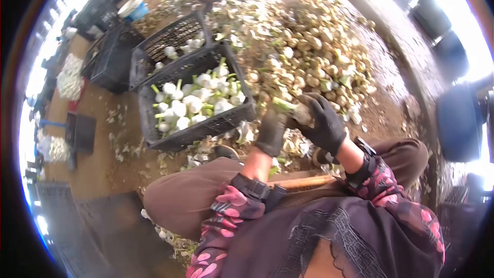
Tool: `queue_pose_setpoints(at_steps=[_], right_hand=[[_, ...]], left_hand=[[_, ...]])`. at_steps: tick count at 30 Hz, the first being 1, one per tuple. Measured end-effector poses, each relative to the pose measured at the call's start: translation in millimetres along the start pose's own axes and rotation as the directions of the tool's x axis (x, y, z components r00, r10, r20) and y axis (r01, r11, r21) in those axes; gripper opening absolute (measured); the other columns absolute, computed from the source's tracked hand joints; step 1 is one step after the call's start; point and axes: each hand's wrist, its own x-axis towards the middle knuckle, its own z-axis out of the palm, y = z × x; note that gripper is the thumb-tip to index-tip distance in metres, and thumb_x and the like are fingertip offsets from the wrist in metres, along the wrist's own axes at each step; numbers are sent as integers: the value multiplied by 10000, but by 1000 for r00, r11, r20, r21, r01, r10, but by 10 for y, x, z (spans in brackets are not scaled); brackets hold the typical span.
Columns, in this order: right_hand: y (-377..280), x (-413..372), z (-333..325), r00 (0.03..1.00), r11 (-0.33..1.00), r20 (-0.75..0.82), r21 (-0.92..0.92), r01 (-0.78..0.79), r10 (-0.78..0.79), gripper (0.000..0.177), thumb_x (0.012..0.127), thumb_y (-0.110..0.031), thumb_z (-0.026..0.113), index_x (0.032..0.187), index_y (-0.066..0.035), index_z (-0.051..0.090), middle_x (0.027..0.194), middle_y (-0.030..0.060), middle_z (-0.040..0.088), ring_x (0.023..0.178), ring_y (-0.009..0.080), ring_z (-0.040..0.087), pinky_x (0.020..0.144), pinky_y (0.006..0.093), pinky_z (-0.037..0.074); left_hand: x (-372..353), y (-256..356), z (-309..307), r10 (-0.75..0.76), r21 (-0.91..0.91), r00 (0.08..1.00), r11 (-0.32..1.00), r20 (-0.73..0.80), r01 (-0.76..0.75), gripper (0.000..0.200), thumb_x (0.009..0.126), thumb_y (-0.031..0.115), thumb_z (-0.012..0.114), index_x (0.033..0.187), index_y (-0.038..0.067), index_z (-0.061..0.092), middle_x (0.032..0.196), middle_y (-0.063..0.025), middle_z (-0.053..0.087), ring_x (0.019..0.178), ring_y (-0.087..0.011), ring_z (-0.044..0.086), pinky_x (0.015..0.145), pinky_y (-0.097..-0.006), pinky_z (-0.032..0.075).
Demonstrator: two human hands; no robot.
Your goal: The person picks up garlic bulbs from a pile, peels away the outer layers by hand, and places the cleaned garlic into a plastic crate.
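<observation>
a black crate (206, 128) is sitting on the dirt floor (103, 170), and clean white bulbs (193, 104) with green stubs are filling it. just behind it, a second crate (154, 46) is holding only a few. a big heap of brownish untrimmed bulbs (309, 46) is spreading across the right. peel scraps (121, 146) are littering the ground, more dark crates (110, 67) are stacking up at the left, and a white pile (69, 74) is lying beyond them.
</observation>
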Motion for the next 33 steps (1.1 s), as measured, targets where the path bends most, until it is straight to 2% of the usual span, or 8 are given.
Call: queue_pose_setpoints(at_steps=[3,7,14,16,21,23,29,33], right_hand=[[13,-21,-29,995,988,-22,116,-98,101,549,752,-215,740,1194,-11,486,1101,172,572,970,321,588,804,371,486],[241,-101,144,940,-336,340,888,-314,20,349,929,-281,511,1164,-25,475,1068,120,588,907,185,611,698,267,498],[658,-261,774,927,473,102,837,-276,362,364,956,-304,458,1174,-15,494,1041,120,611,912,227,628,761,330,519],[274,-106,408,788,-482,529,804,-348,315,346,918,-282,537,1140,-17,530,1020,82,621,877,210,641,742,341,544],[325,-211,174,728,-96,558,814,-572,398,438,874,-301,622,1183,-11,510,1076,90,608,982,217,613,859,378,518],[351,-278,179,942,396,281,856,-332,184,451,892,-303,603,1226,-24,485,1079,78,602,981,185,603,850,334,507],[399,-234,78,879,70,353,916,-394,322,374,936,-156,534,1285,-47,454,1137,35,554,1039,118,529,897,268,432],[419,-266,133,963,539,151,804,-252,224,347,917,-74,549,1258,-46,489,1139,35,547,1061,115,506,921,265,408]], left_hand=[[-107,264,172,-74,-334,997,940,-8,67,357,831,33,424,1180,36,500,1022,-109,591,855,-225,608,767,-339,513],[-151,479,296,62,-41,997,997,51,-60,482,825,10,414,1307,20,399,1070,-102,580,891,-194,594,767,-307,493],[-239,585,332,-42,-77,990,996,136,53,400,810,29,400,1185,-22,529,972,-88,619,832,-128,584,702,-251,476],[-231,560,334,-190,-415,974,882,122,224,346,785,45,379,1042,11,609,902,-99,619,721,-160,595,560,-273,512],[-238,237,263,-75,381,994,919,-86,102,244,788,103,417,846,44,647,765,-106,648,757,-253,643,608,-342,525],[-287,130,279,-17,982,1000,187,21,-17,230,800,166,470,890,57,652,856,-170,660,825,-328,643,724,-418,513],[-208,221,86,-470,975,882,179,-34,133,721,853,280,550,1455,119,188,1238,-232,519,1099,-311,561,877,-420,479],[-395,802,477,-373,-352,880,813,294,463,667,867,39,486,1456,102,177,1184,-133,540,890,-187,624,799,-312,529]])
